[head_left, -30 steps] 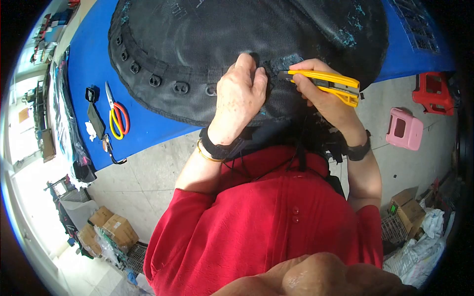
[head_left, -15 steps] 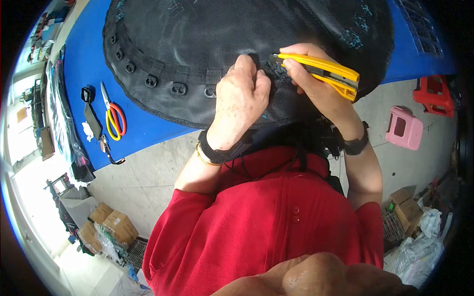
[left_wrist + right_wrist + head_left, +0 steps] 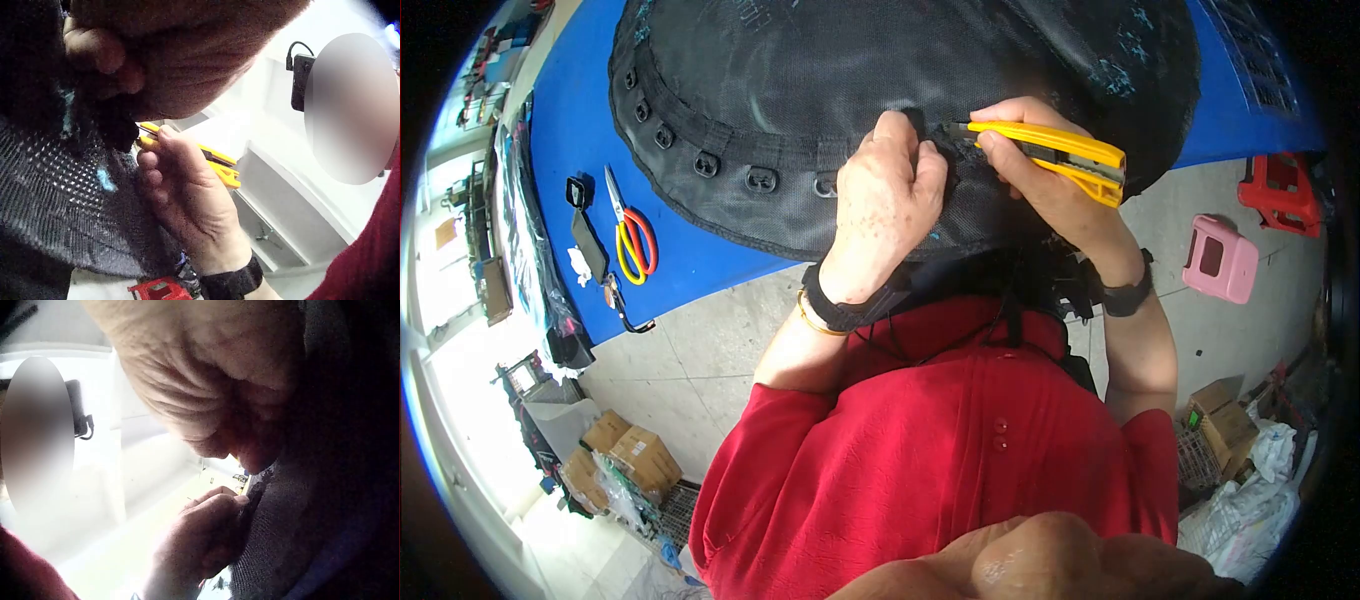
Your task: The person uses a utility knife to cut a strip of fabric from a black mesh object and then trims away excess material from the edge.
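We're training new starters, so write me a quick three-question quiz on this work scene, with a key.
1. What does the right hand hold?
A. a pen
B. a yellow cutter
C. a roll of tape
2. True or false: the left hand touches the black mesh fabric.
3. Fill in: the scissors lie on the ____ table.
Key: 1. B; 2. true; 3. blue.
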The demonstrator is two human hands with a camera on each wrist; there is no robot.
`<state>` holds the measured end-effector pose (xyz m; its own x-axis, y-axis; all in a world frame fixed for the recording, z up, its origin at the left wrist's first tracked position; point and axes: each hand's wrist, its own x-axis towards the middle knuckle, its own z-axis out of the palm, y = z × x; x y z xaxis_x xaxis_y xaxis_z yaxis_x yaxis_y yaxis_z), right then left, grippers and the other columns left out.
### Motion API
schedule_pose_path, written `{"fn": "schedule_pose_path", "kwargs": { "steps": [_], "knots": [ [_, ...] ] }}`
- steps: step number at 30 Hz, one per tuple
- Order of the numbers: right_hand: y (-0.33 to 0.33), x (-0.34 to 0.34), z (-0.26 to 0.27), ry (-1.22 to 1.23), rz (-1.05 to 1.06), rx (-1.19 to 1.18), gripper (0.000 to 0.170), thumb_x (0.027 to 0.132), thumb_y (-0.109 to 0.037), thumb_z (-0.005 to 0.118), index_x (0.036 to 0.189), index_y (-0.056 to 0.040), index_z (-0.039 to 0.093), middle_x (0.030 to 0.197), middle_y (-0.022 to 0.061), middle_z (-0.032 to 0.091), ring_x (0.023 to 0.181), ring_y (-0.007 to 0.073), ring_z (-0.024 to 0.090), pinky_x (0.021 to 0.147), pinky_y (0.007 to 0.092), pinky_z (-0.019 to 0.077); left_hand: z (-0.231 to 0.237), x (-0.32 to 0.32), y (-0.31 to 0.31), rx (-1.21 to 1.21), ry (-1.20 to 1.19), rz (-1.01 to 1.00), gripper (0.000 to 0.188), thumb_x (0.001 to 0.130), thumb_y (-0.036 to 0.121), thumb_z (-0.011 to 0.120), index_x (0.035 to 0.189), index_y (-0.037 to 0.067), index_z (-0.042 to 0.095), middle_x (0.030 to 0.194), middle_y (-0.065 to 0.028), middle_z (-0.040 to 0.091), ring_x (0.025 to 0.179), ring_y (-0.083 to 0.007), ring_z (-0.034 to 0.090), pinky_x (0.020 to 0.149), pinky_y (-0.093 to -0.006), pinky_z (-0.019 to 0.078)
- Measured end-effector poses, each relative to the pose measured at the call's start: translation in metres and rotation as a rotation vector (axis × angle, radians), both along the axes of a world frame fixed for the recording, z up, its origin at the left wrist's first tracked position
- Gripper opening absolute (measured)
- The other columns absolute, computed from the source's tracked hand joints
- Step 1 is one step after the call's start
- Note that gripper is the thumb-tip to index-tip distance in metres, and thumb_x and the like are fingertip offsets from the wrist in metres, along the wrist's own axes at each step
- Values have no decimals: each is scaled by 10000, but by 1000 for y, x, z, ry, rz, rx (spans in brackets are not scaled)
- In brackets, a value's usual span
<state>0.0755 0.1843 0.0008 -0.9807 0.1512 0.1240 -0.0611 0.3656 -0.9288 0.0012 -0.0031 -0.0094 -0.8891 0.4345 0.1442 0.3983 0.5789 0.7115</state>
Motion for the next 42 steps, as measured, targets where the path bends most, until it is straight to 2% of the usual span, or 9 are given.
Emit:
{"fn": "schedule_pose_path", "kwargs": {
  "steps": [9, 17, 22, 25, 27, 28, 35, 39, 42],
  "knots": [
    [8, 16, 5, 51, 31, 87, 160, 986, -147, 700, 1107, -46, 671, 1009, 84, 719, 919, 188, 707, 848, 297, 546, -3, 2, 0, 34, 5, 22, 190, 927, 151, 684, 878, 3, 575, 747, -224, 644, 688, -401, 679, 646, -450, 526],
    [8, 34, 13, -74, -27, 82, 165, 978, -148, 711, 1106, -50, 682, 986, 73, 714, 928, 163, 702, 856, 285, 542, -4, 8, -3, 38, 82, 29, 216, 944, 164, 708, 876, 13, 570, 751, -216, 637, 689, -406, 667, 649, -462, 523],
    [13, 40, 4, -60, -54, -4, 187, 995, -184, 707, 1133, -59, 689, 969, 23, 707, 923, 149, 691, 856, 279, 544, 11, 14, -16, -98, 182, 7, 253, 934, 222, 758, 946, 1, 635, 859, -208, 645, 768, -403, 674, 687, -464, 540],
    [16, 38, 9, -87, -111, -63, 214, 1019, -238, 695, 1159, -76, 695, 940, -6, 691, 845, 96, 664, 759, 253, 541, 24, 14, -28, -207, 165, 40, 288, 905, 264, 803, 960, 2, 698, 920, -193, 647, 799, -394, 680, 706, -457, 551],
    [20, 35, 12, -183, -149, -160, 237, 1033, -277, 684, 1179, -91, 697, 920, -21, 677, 785, 52, 634, 680, 229, 524, 26, 11, -37, -206, 151, 56, 268, 908, 243, 799, 954, -1, 698, 920, -189, 640, 812, -383, 674, 719, -451, 545],
    [19, 30, 5, -99, -184, -151, 258, 1038, -307, 681, 1208, -113, 698, 895, -27, 661, 716, 17, 588, 605, 203, 489, 26, 10, -42, -214, 150, 58, 254, 909, 230, 796, 951, 0, 698, 921, -188, 639, 814, -379, 670, 723, -450, 541],
    [27, 3, -12, -35, -232, -244, 302, 1045, -304, 677, 1266, -98, 688, 921, -16, 659, 754, 30, 593, 644, 198, 503, 23, 5, -69, -221, 163, 9, 153, 928, 93, 725, 896, 4, 605, 868, -196, 601, 783, -405, 631, 689, -488, 525],
    [30, 1, -8, -134, -258, -274, 295, 1050, -299, 669, 1272, -106, 689, 930, -15, 658, 752, 27, 588, 644, 190, 498, 14, -2, -71, -108, 177, 29, 130, 944, 60, 694, 919, -13, 589, 815, -205, 623, 777, -397, 644, 693, -479, 522],
    [29, 2, -5, -153, -259, -265, 304, 1051, -302, 667, 1282, -105, 686, 933, -12, 659, 751, 26, 592, 649, 189, 502, 16, -5, -64, -84, 34, 136, 123, 953, 52, 687, 923, -13, 587, 812, -203, 660, 759, -394, 669, 691, -470, 530]
  ]
}}
